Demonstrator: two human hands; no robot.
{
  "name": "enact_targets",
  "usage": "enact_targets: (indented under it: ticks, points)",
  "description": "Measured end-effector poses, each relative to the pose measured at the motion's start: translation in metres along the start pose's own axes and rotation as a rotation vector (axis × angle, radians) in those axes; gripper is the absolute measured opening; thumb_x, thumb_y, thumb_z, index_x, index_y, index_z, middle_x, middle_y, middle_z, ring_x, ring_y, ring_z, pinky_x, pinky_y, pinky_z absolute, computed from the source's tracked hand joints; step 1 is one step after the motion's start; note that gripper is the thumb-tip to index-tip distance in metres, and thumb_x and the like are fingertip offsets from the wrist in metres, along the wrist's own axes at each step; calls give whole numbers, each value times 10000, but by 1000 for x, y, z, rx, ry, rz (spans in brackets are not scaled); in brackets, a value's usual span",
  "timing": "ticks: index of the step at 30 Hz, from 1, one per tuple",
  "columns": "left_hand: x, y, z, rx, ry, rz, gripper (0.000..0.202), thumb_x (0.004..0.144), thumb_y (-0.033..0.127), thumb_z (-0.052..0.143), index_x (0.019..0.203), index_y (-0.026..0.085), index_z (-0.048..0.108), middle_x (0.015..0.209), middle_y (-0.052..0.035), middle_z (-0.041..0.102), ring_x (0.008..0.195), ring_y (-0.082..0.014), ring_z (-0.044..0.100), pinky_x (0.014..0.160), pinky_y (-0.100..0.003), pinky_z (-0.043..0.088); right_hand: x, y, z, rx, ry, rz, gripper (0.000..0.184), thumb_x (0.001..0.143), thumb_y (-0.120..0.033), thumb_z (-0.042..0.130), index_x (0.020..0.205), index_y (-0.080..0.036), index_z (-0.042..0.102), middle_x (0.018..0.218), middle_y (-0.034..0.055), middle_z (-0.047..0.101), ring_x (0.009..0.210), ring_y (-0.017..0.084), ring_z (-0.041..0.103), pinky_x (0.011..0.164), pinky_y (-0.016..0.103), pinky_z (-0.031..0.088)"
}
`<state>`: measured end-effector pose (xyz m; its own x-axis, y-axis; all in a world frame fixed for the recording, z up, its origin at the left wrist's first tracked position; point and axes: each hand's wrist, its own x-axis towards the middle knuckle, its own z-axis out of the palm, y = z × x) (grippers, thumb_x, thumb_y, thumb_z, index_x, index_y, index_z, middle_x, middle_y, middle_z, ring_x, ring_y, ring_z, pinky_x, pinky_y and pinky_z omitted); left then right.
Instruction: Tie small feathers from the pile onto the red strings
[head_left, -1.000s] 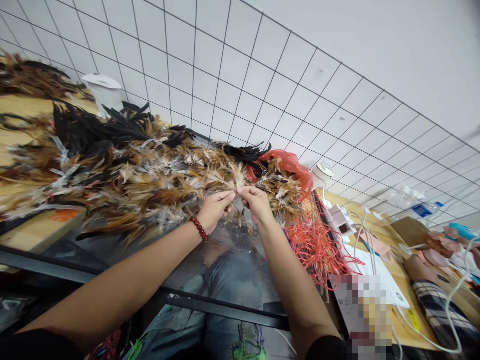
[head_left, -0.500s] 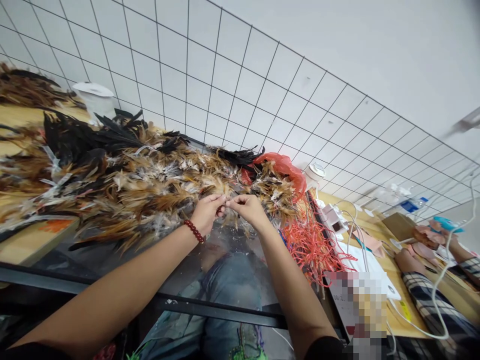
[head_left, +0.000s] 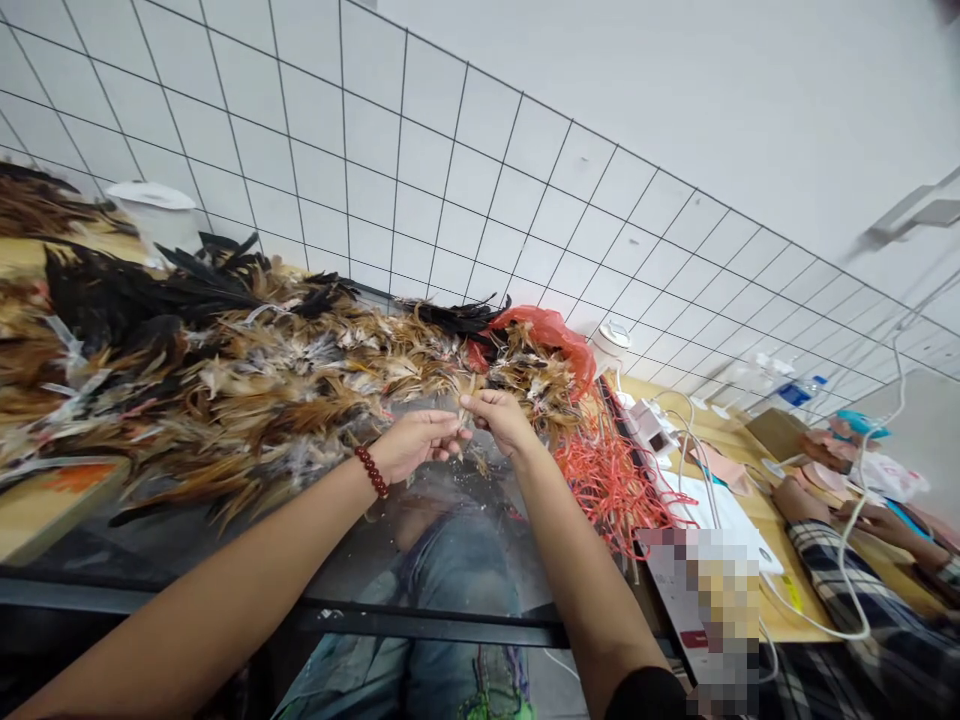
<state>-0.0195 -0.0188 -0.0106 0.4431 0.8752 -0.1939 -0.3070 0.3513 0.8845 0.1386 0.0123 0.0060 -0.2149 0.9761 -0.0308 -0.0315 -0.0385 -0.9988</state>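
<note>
My left hand [head_left: 418, 442], with a dark red bead bracelet [head_left: 372, 472] at its wrist, is closed in a pinch. Close against its fingertips, my right hand [head_left: 504, 420] pinches too. A small pale brown feather [head_left: 463, 412] shows between the two sets of fingers; its lower part is mostly hidden. Just behind the hands spreads a large heap of brown and tan feathers [head_left: 315, 385]. Longer black feathers [head_left: 127, 295] lie along its back left. Below the hands, feather bits are scattered on the clear table top [head_left: 442, 510].
Red strings [head_left: 607, 470] pile up right of my right forearm, below a red plastic bag [head_left: 555, 335]. A wire grid [head_left: 405, 150] stands behind. White cables, a white cup [head_left: 611, 345] and a plaid-sleeved co-worker's arm [head_left: 832, 560] are at right. A white container [head_left: 157, 215] stands back left.
My hands have drawn slightly apart, and the feather between them shows more now. The whole view has shifted a little, moving the table things leftward.
</note>
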Motion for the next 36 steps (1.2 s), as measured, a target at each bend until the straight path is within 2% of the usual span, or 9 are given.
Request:
enact_targets:
  ticks: [3,6,8,11,13,14,20,28,36]
  points:
    - [0,-1,1,78,27,5,237,653,290,810,658,91,680,654,-66,657,512,-77,530,475,-185,406,1,3,2,29,22,-20,384,542,-455,816,596,-159,578,484,-79,432,448,36,295,461,220,193]
    - [2,-2,0,61,95,57,275,618,315,820,611,98,651,591,-38,620,492,-74,520,470,-186,391,4,5,3,198,259,-137,393,570,-477,789,762,-182,614,558,-80,481,452,35,292,455,212,198]
    - [4,-3,-2,34,143,101,290,594,326,826,613,102,644,591,-32,617,492,-76,519,465,-189,383,4,6,3,231,337,-156,411,581,-495,777,800,-191,610,567,-84,473,452,37,291,453,210,198]
    - [5,-3,-3,37,188,135,300,573,331,829,611,101,641,584,-32,617,485,-78,516,465,-198,380,0,6,3,72,167,-75,399,566,-487,798,733,-171,621,546,-73,477,466,46,333,463,214,224]
    - [5,-3,-2,71,184,127,296,573,332,824,625,95,654,600,-46,635,488,-83,526,474,-206,389,-3,6,3,-37,40,-60,385,557,-476,809,674,-157,628,544,-59,502,485,51,362,479,218,246]
    - [4,-3,-1,88,175,118,295,575,333,821,636,91,662,617,-56,647,494,-86,533,479,-210,395,-4,7,4,-64,18,-68,381,556,-476,809,652,-154,629,539,-57,507,490,52,367,487,220,254]
    - [4,-3,2,81,149,114,297,560,338,814,656,97,668,646,-62,658,510,-97,550,483,-219,410,-3,9,2,-31,72,-63,412,547,-511,798,611,-164,585,484,-74,468,462,52,347,489,226,248]
    - [4,-3,3,119,240,191,272,581,346,781,619,106,657,607,-51,633,495,-105,532,480,-239,417,-4,9,5,-5,38,-99,413,546,-473,802,579,-182,511,489,-85,430,463,55,325,496,233,222]
    - [6,8,-4,-201,443,350,165,567,227,731,648,112,644,607,-33,630,519,-87,530,483,-201,400,0,7,-1,58,158,-112,392,508,-469,797,595,-187,538,514,-72,412,509,76,314,536,250,248]
